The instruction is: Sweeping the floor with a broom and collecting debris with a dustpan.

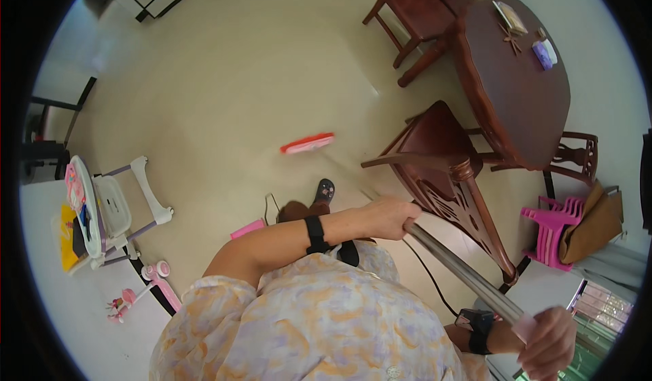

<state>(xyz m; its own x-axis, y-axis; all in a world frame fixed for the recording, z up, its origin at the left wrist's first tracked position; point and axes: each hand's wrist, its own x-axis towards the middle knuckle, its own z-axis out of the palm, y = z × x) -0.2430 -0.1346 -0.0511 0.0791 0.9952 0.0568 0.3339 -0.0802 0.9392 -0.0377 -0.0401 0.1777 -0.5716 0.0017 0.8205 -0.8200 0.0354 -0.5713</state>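
My left hand (391, 218) is closed around the middle of a metal pole (458, 264). At the pole's upper end, lower right, my right hand (550, 343) wraps the pale pink grip. The pole slants down to a red and pink broom head (307, 143) on the floor, blurred, so its bristles are not clear. A dark clog (324, 192) on my foot stands just behind the head. Beside my left arm, a pink dustpan-like piece (248, 228) is partly hidden.
A carved wooden chair (438, 146) stands close to the pole, by a dark wooden table (514, 85). Pink plastic stools (552, 228) are at the right wall. On the left are a wheeled high chair (112, 202) and a pink scooter (163, 284). A black cable (430, 274) hangs near my right wrist.
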